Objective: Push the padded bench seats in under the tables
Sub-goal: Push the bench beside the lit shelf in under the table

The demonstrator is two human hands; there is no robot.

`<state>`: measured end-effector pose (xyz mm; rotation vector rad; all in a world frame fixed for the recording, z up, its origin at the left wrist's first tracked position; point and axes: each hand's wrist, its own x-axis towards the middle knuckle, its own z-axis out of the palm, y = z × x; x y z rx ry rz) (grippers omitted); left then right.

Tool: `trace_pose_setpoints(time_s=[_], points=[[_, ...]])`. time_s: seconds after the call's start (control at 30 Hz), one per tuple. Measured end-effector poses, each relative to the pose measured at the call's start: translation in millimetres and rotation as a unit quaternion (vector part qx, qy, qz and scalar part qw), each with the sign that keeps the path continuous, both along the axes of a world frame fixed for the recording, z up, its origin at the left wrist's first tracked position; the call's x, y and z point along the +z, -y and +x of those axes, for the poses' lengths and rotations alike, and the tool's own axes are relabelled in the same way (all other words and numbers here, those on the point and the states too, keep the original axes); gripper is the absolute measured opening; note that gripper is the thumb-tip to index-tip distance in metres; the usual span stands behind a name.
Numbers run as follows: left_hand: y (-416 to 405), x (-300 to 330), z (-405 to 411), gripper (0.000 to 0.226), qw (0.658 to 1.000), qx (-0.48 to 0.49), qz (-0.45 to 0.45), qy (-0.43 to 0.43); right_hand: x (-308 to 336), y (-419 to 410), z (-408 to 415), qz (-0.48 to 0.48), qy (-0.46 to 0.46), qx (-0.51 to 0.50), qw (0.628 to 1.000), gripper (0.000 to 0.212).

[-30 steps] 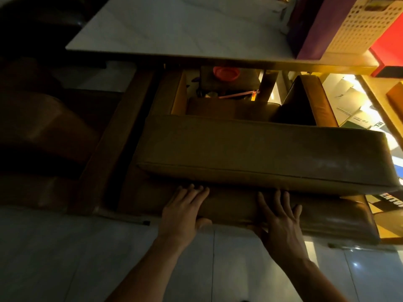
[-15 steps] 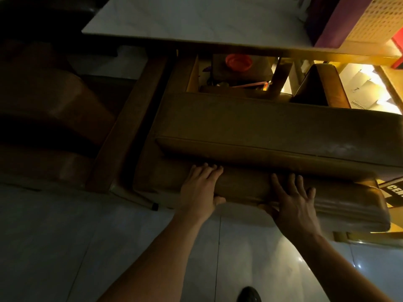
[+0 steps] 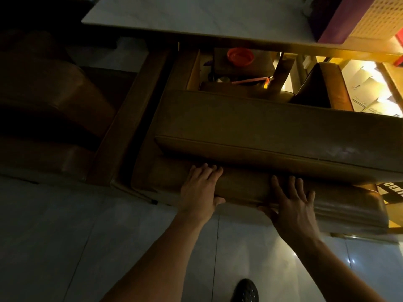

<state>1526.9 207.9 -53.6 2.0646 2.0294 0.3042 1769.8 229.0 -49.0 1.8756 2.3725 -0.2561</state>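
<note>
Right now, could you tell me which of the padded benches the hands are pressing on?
The tan bench under the white table; both hands lie flat on its near side, unlike the dark bench left.

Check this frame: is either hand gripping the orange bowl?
No. Both the left hand and right hand press the bench seat; the orange bowl sits untouched.

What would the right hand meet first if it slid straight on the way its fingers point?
The right hand lies flat on the lower seat; its fingers point at the upper padded cushion, likely met first.
</note>
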Motion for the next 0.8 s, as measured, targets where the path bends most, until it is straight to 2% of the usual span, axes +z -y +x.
trace_pose_setpoints(time_s=[0.13, 0.4, 0.63, 0.8], points=[[0, -2, -1, 0.084, 1.000, 0.003, 0.008, 0.014, 0, 0, -1, 0.007, 0.003, 0.004, 1.000, 0.078], [-1, -1, -1, 0.084, 1.000, 0.000, 0.030, 0.006, -5, -4, 1, 0.001, -0.003, 0.007, 1.000, 0.079], [-4, -2, 0, 0.087, 1.000, -0.003, 0.026, 0.000, -7, -9, 4, -0.018, 0.004, 0.006, 1.000, 0.090], [-7, -4, 0, 0.086, 0.999, -0.005, 0.034, 0.006, -8, -13, 5, -0.026, 0.016, -0.003, 1.000, 0.088]])
